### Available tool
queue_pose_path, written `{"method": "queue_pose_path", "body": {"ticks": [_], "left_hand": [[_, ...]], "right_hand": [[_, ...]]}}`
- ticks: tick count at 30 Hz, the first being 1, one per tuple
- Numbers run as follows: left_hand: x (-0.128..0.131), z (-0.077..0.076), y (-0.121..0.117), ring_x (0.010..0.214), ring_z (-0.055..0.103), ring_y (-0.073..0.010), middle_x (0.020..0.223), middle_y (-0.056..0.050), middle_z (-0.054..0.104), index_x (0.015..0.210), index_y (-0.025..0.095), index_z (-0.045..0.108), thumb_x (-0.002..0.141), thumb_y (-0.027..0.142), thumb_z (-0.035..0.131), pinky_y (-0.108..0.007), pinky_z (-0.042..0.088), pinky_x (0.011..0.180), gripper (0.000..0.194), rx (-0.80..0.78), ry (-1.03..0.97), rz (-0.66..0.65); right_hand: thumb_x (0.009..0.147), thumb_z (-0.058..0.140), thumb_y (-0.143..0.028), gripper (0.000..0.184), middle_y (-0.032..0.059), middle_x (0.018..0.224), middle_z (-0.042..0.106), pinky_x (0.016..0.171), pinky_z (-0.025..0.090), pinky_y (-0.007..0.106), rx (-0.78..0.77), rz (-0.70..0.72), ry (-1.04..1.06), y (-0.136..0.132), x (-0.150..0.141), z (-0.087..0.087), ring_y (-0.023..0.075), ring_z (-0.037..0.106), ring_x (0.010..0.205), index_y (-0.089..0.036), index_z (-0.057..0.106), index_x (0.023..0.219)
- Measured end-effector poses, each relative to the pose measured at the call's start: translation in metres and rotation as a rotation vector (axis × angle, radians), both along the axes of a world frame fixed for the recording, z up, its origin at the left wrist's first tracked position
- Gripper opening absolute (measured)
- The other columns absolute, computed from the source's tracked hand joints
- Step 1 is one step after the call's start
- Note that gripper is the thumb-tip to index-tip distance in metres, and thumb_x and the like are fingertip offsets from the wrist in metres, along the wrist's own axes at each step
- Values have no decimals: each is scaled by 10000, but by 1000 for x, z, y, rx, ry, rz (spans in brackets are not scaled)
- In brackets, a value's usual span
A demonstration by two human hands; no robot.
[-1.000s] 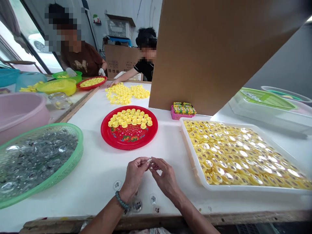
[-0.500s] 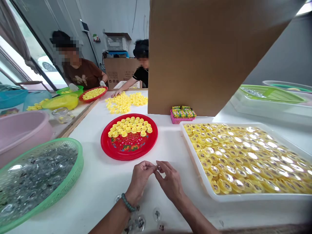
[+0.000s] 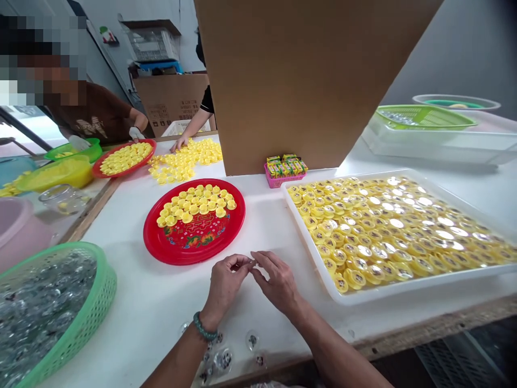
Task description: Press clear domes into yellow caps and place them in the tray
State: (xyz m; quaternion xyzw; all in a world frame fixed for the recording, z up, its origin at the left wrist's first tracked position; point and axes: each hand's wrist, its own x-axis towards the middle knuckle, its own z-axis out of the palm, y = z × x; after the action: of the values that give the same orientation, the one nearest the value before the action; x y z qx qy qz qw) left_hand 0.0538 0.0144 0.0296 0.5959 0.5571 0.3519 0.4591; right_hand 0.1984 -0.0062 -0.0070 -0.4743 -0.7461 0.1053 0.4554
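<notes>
My left hand [image 3: 226, 283] and my right hand [image 3: 278, 280] meet fingertip to fingertip above the white table. Both are pinched around something tiny that the fingers mostly hide. Just beyond them lies a red plate [image 3: 194, 257] bearing several small yellow cup-shaped pieces [image 3: 194, 207] on its far half. Clear round discs with dark printed figures [image 3: 223, 360] are scattered near my left wrist, and one such disc [image 3: 252, 340] lies between my forearms. To the right, a white tray [image 3: 319, 275] is filled with rows of yellow pieces topped by shiny printed discs [image 3: 375, 237].
A green basket [image 3: 105, 291] of clear discs stands at the left. A pink basket [image 3: 274, 182] of small wrapped packets sits before a large cardboard panel [image 3: 307, 81]. Across the table, a co-worker's hand [image 3: 180, 143] reaches into loose yellow pieces; a gloved co-worker [image 3: 100, 116] is beside a red plate.
My view has swung to the right. My hands stay together at the fingertips with little change in grip. The co-worker at the far left still handles the bowl and plate.
</notes>
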Motion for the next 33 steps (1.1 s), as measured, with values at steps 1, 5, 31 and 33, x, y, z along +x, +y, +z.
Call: {"method": "queue_pose_path", "body": {"ticks": [1, 5, 31, 33], "left_hand": [[0, 1, 0, 665, 584, -147, 699, -13, 687, 714, 192, 688, 722, 346, 646, -246, 451, 663, 160, 2, -3, 4], [-1, 0, 0, 647, 567, -143, 676, -13, 671, 693, 185, 683, 704, 372, 662, -238, 437, 635, 189, -52, -116, 31], [-20, -10, 163, 900, 596, -272, 978, -166, 634, 988, 133, 577, 734, 201, 545, -321, 406, 719, 265, 227, 1019, 31], [-24, -10, 154, 867, 600, -249, 950, -137, 648, 937, 150, 592, 703, 144, 544, -308, 405, 712, 239, 235, 999, 20]], "right_hand": [[822, 512, -102, 362, 77, 988, 640, 770, 528, 317, -7, -13, -7, 0, 0, 1, 182, 610, 899, -214, 522, 1166], [847, 507, -152, 350, 78, 981, 640, 770, 522, 324, 0, -40, -47, -1, -1, 3, 187, 609, 898, -217, 507, 1191], [844, 528, -200, 231, 61, 900, 631, 705, 513, 298, -111, -109, 68, 1, 1, 6, 186, 619, 806, -232, 548, 1071], [842, 531, -203, 237, 61, 903, 631, 715, 513, 304, -113, -91, 70, 0, 0, 6, 189, 618, 814, -234, 553, 1077]]}}
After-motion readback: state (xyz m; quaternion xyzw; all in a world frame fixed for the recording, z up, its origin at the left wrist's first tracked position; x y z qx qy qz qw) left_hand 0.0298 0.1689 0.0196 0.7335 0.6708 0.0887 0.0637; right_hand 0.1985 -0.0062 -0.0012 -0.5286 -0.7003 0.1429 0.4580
